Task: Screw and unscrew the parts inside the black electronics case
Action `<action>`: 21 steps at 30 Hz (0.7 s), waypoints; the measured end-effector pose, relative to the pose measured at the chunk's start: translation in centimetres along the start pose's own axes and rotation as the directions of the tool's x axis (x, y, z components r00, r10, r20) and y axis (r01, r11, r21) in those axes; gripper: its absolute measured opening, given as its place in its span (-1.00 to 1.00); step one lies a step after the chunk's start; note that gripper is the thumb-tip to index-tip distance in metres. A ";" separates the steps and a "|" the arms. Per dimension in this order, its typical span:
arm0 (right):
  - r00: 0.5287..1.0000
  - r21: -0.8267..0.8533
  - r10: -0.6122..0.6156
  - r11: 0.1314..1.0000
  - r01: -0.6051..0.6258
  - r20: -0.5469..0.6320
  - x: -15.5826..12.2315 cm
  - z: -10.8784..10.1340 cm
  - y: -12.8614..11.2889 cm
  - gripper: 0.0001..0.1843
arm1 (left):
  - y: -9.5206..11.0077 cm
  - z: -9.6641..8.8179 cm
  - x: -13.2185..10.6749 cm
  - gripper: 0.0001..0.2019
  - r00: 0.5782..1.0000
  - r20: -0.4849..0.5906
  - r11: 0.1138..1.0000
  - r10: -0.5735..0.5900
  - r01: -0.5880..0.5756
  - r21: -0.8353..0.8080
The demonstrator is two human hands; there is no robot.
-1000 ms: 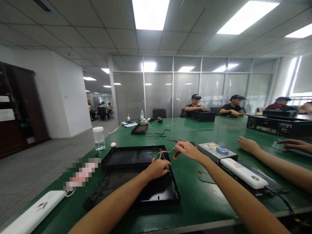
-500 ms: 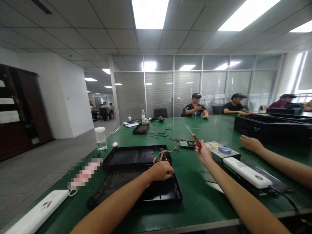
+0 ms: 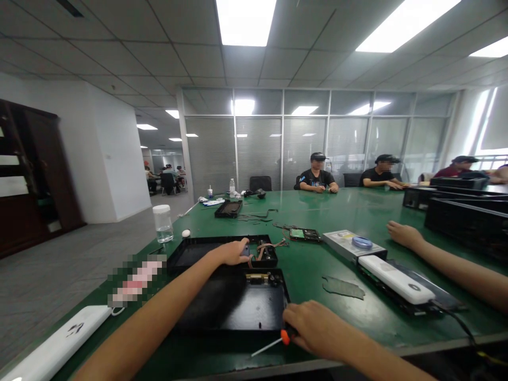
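Note:
A shallow black plastic tray [image 3: 206, 248] lies beyond a second black tray [image 3: 230, 309] of the same kind, edge to edge. My left hand [image 3: 234, 251] reaches into the far tray, its fingers closed around a small dark part by the inner wall; what it is stays unclear. Beside those fingers, coloured wires [image 3: 264, 248] spill over the tray's right end. At the near tray's right front corner, my right hand [image 3: 307, 323] grips a screwdriver [image 3: 284, 337] with a red and black handle. Its shaft points left, along the tray's front edge.
Right of the trays lie a hard drive [image 3: 304, 234], a silver metal drive [image 3: 345, 243] with a blue roll on top, a white power bank [image 3: 397, 278] and a dark sheet [image 3: 343, 287]. A co-worker's hand [image 3: 405, 235] rests near black cases [image 3: 468, 222]. A jar [image 3: 162, 225] stands left.
My left hand has moved from the near tray to the far one. My right hand has lowered the screwdriver to the near tray's corner. The black cases at right have shifted further right.

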State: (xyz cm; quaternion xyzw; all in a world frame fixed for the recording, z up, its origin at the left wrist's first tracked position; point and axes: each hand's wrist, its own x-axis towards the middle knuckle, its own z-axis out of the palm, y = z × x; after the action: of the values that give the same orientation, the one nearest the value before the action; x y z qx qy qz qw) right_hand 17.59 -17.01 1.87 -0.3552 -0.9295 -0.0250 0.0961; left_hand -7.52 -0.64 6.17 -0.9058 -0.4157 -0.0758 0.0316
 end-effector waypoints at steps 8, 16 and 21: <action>0.995 -0.099 0.096 0.990 -0.095 0.002 -1.8 1.2 -1.0 -0.87 | -2.8 1.7 -1.9 -0.85 0.984 0.071 0.976 0.164 -0.173 0.134; 0.981 -0.089 0.188 0.977 -0.191 -0.041 3.1 2.4 4.7 -0.88 | 1.2 -4.9 -2.2 -0.84 0.975 0.038 0.957 0.220 -0.223 0.185; 0.956 0.122 0.218 0.973 -0.197 -0.195 8.3 3.9 9.5 -0.69 | 6.2 -8.1 -6.1 -0.85 0.950 0.114 0.920 0.290 -0.309 0.241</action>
State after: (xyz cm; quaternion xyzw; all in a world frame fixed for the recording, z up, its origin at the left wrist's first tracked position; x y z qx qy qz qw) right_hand 17.22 -3.98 -0.55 -0.4408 -0.8722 -0.0045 0.2121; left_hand -7.62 -10.18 13.16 -0.9491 -0.2795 0.0187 0.1439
